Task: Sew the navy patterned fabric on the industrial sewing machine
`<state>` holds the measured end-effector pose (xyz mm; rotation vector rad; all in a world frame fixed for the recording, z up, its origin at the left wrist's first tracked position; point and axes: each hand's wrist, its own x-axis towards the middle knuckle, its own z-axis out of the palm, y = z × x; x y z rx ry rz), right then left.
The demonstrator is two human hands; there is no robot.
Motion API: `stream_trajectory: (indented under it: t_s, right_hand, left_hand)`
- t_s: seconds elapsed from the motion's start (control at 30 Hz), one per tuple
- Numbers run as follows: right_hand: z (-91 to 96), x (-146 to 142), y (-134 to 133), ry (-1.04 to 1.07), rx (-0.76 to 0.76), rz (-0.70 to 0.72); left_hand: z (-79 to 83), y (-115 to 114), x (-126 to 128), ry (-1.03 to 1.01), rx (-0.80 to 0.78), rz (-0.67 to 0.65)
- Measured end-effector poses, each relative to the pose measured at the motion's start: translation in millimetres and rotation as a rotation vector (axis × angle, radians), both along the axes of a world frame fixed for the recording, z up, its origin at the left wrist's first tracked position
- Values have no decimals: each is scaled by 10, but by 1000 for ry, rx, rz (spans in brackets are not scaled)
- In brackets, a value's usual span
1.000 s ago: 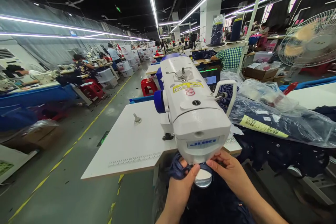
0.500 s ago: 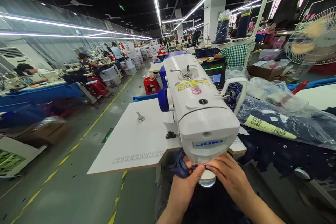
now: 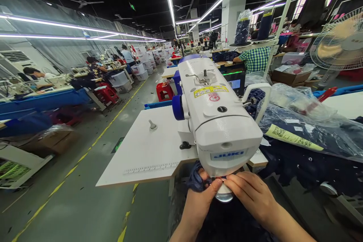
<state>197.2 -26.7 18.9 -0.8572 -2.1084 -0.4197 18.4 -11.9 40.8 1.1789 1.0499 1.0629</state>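
A white sewing machine (image 3: 218, 121) stands on a white table (image 3: 144, 151) right in front of me. Under its head lies dark blue cloth (image 3: 195, 179). My left hand (image 3: 200, 202) pinches a fold of that cloth at the front of the machine head. My right hand (image 3: 251, 193) meets it from the right, fingers closed on the same cloth just below the head. The needle area is hidden behind the machine and my fingers.
Clear plastic bags of dark garments (image 3: 306, 128) with a yellow label lie to the right. A fan (image 3: 340, 45) stands at far right. A grey aisle (image 3: 85, 181) with yellow lines runs left. Other people sit at distant tables beside red stools (image 3: 164, 90).
My view has shifted slightly lower and to the left. Both hands have drawn closer together under the machine head, fingertips now meeting on the cloth.
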Motion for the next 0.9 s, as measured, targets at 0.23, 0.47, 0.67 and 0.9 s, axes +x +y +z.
stream_trajectory:
  t_s: [0.23,0.47,0.67,0.9]
  right_hand:
    - [-63,14,63,58,-39,-20]
    - [-102,66,39,373,-499,-37]
    - [-79,48,24,334,-475,-60]
    - [-63,-16,92,235,-325,30]
  left_hand:
    - [47,2,11,147,-43,126]
    - [70,46,-21,244,-19,28]
    - [6,67,-14,300,7,89]
    - [56,76,-7,337,114,122]
